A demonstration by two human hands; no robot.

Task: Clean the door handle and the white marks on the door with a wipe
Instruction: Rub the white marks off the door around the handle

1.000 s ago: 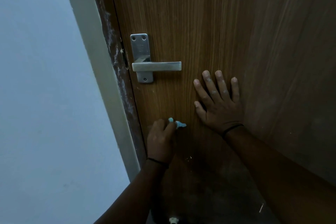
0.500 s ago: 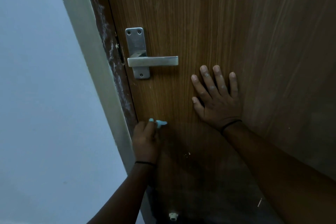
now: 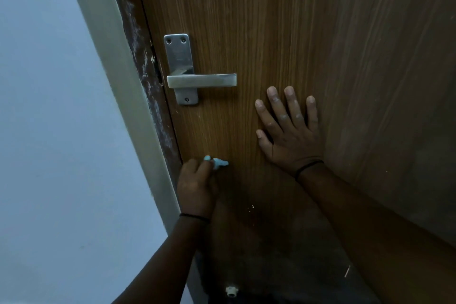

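Leftward toward the door's [image 3: 283, 20] latch edge, the left hand [image 3: 197, 186] has slid, pinching the wipe [image 3: 218, 163]. Right hand [image 3: 292, 136] presses flat, fingers spread, below the handle [image 3: 201, 80].

A single head-worn wide-angle camera looks forward and slightly down, close to a wooden door [image 3: 283, 20]. Its door handle [image 3: 202, 80] sits left of centre; the frame edge [image 3: 118, 76] bows with lens distortion.

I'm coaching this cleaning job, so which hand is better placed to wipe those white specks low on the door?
Left. The left hand already grips the wipe just above the white specks, while the right hand lies flat on the door, holding nothing.
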